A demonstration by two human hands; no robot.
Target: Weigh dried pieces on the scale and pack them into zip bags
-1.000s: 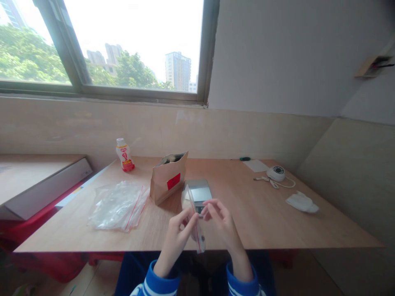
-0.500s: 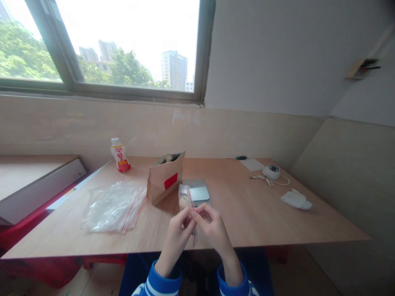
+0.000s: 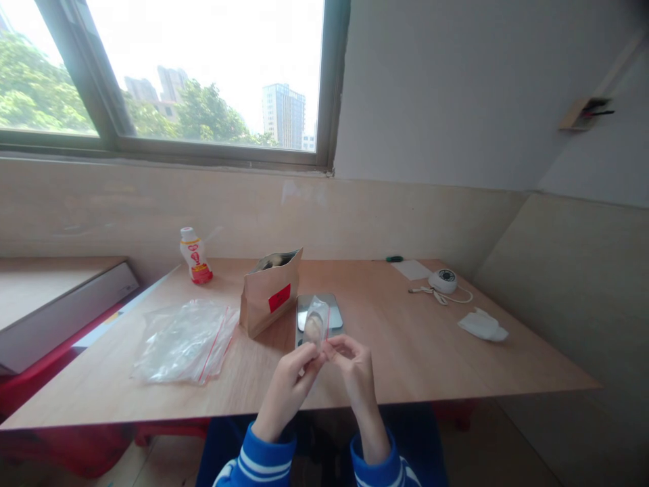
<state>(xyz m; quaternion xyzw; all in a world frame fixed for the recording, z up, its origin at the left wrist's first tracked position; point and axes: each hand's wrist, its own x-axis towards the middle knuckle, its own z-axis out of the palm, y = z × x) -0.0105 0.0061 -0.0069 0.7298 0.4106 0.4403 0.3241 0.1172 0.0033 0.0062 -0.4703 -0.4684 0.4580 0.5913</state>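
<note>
Two hands, left (image 3: 286,393), right (image 3: 357,380), pinch zip bag (image 3: 317,322); bottom hidden, contents (image 3: 313,331) unclear.

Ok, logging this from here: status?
Left hand, right hand both pinching small clear zip bag above flat metal scale. Pale lump inside. Kraft paper pouch beside, not blocking.

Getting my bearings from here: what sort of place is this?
Likely an upper-floor workroom: the window overlooks treetops and high-rises, and a wooden table holds a flat metal scale.
</note>
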